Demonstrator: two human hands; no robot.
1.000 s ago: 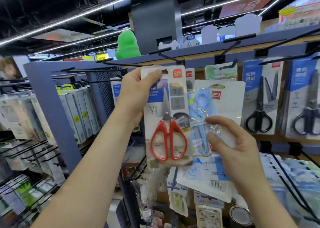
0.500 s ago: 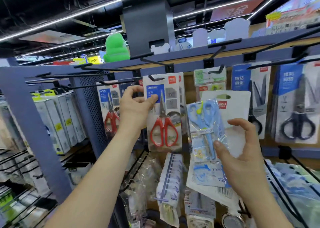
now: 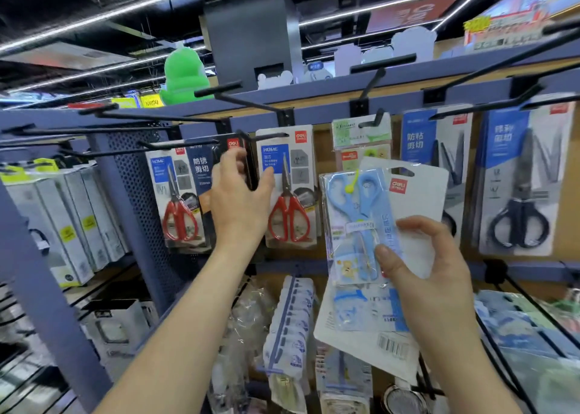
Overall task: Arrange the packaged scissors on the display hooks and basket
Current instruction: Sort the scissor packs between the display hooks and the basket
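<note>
The left hand (image 3: pixel 240 200) pinches a dark pack (image 3: pixel 251 165) between two red-scissor packs (image 3: pixel 290 194) under the hooks (image 3: pixel 273 134), while the right hand (image 3: pixel 433 275) grips the blue pack (image 3: pixel 354 222) stacked on a white pack (image 3: pixel 420 200), a loose stack that could slide apart and drop.

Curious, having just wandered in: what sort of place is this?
Probably a stationery shop aisle. Packaged red scissors and black scissors hang on hooks. The right hand holds a blue scissors pack; the left hand grips a dark pack by the hooks.
</note>
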